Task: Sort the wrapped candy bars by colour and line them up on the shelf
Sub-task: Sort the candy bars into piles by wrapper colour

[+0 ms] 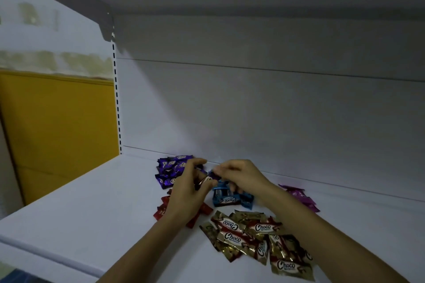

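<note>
Gold bars (pixel 259 236) lie heaped nearest the shelf's (pixel 92 202) front edge, with red bars (pixel 161 211) and blue bars (pixel 226 199) behind. The left hand (pixel 187 190) and right hand (pixel 240 174) together pinch a single purple bar (pixel 212 175). It is light, slippery foil, likely best taken by its crimped ends. The purple pile (pixel 171 170) hugs the back edge.

Red bars (pixel 161 211) half hidden under left hand (pixel 188 193) (wrist too), wrapper (pixel 212 175) mostly covered by right hand (pixel 239 174)

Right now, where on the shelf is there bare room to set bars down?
Free: the shelf left of the purple pile and red bars. Crowded: the middle, with blue bars, gold pile and pink pile close together.
</note>
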### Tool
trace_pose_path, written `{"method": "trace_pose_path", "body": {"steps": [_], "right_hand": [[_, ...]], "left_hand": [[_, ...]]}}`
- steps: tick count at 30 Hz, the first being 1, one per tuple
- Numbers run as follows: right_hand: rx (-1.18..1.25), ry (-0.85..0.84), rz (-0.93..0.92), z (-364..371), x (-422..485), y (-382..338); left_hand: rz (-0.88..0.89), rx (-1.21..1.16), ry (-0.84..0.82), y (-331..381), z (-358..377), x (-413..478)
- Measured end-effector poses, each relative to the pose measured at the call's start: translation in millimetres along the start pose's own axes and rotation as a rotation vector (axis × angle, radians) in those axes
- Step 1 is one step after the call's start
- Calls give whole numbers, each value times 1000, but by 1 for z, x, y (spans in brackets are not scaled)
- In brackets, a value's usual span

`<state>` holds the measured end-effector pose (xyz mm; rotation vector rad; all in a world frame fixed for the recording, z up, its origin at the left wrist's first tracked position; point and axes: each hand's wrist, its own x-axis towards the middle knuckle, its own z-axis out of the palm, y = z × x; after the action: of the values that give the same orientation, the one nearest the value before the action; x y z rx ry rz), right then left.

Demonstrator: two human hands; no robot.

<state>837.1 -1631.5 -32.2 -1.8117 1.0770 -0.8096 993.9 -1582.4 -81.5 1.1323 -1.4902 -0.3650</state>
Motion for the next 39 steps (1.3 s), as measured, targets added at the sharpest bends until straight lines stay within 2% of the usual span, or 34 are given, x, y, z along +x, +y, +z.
{"method": "trace_pose_path", "body": {"steps": [2,5,8,9,10,12,13,18,22,24,28,30,32,35,39], "right_hand": [[11,-49,-29,7,-1,-4],[67,41,28,15,9,-7],[221,178,131,26,27,-9],[259,195,160,31,33,-10],[286,198,187,36,40,-12],[336,185,239,50,54,-17],[360,178,264,58,62,-20],[426,135,333,85,92,-29],[290,185,265,87,89,-30],[157,214,183,77,75,-26],[-125,278,-41,35,18,-13],[-223,303,-72,10,-16,-4],[-264,342,-47,-12,-48,10],[-299,444,22,-37,-93,35],[-274,573,91,-61,-144,75]], "left_hand": [[41,53,-22,2,-3,2],[65,222,-69,1,-24,2],[75,879,-143,-20,-62,-12],[16,1023,-176,-28,-76,-20],[-73,1073,-188,-34,-86,-28],[-222,988,-134,-39,-97,-41],[-243,940,-109,-40,-97,-43],[-192,931,-130,-46,-93,-36],[-171,903,-158,-48,-96,-34],[-86,883,-138,-41,-99,-34],[382,899,-85,-14,-98,-44],[503,875,-91,5,-84,-53],[510,789,-150,23,-58,-65],[405,653,-313,46,-5,-83],[364,683,-532,60,56,-91]]}}
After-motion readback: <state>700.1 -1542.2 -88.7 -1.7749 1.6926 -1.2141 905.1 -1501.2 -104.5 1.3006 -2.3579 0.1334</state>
